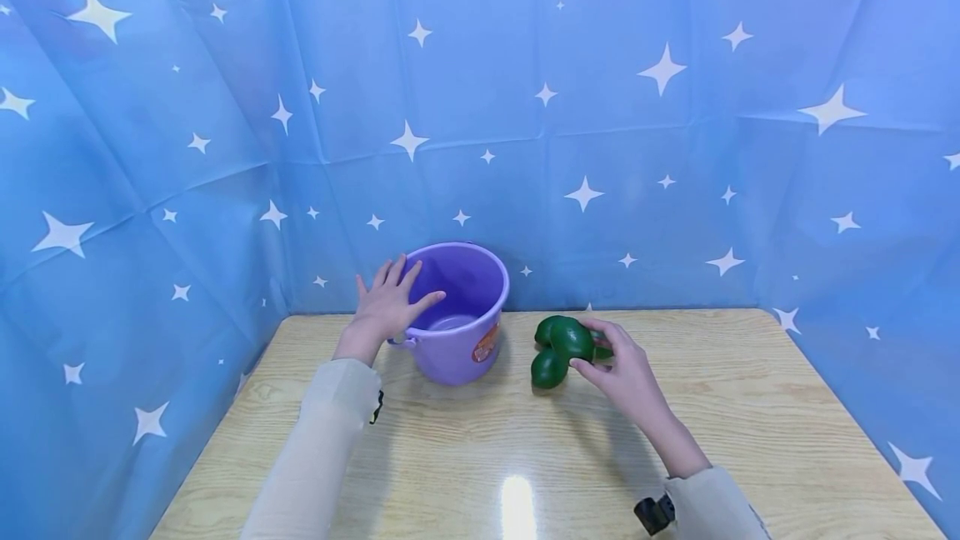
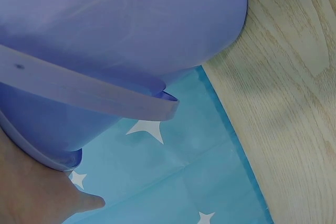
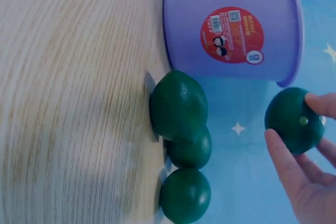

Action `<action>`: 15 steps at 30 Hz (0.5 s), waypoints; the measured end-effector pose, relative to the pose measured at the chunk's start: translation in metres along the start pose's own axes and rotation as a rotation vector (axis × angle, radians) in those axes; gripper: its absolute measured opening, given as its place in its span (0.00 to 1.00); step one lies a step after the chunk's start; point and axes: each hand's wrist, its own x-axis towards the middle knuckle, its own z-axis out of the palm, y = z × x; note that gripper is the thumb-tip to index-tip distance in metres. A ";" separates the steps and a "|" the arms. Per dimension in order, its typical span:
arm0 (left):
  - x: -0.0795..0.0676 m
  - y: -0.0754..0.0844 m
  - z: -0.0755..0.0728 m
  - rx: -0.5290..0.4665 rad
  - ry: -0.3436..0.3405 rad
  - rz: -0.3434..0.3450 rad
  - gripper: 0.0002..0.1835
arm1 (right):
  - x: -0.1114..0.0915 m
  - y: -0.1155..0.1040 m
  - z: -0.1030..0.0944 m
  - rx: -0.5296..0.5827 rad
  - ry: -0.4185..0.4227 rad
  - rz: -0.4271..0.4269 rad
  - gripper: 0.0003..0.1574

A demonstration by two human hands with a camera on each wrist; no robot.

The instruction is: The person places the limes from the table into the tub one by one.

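A purple bucket [image 1: 450, 361] stands upright at the back of the table, its mouth tilted toward me in the head view. My left hand [image 1: 386, 307] lies over the bucket's left rim with fingers spread and straight. In the left wrist view, part of that hand [image 2: 37, 192] is against the rim [image 2: 50, 158], below the bucket's handle [image 2: 89, 95]. To the right, my right hand [image 1: 626, 373] pinches a dark green lime [image 1: 573, 339] between thumb and fingers. The right wrist view shows this lime [image 3: 294, 121] raised above three more limes [image 3: 179, 106] on the table.
The light wood table [image 1: 465, 457] has its back edge against a blue curtain [image 1: 480, 107] with white stars. A round red sticker [image 3: 231, 35] is on the bucket's side. The limes on the table sit close to the right of the bucket.
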 end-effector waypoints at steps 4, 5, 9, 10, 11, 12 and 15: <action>0.000 -0.001 0.000 0.002 -0.003 -0.001 0.50 | 0.000 -0.001 0.000 -0.005 0.002 -0.003 0.36; 0.000 0.000 0.000 0.003 -0.003 -0.002 0.50 | 0.000 -0.001 0.000 -0.005 0.003 -0.003 0.36; 0.000 0.000 0.000 0.002 -0.003 -0.003 0.50 | 0.000 -0.001 0.000 -0.003 0.005 -0.010 0.36; 0.000 0.000 -0.001 0.001 -0.003 -0.002 0.50 | 0.000 -0.001 0.000 -0.001 0.005 -0.010 0.36; 0.000 0.000 -0.001 0.000 -0.003 -0.002 0.50 | 0.000 -0.001 0.000 0.001 0.003 -0.010 0.36; 0.000 0.000 -0.001 -0.001 -0.003 -0.002 0.50 | 0.000 -0.002 0.000 0.004 0.001 -0.009 0.36; 0.000 0.000 -0.001 -0.001 -0.004 -0.001 0.50 | 0.001 -0.002 0.000 0.010 -0.005 -0.001 0.37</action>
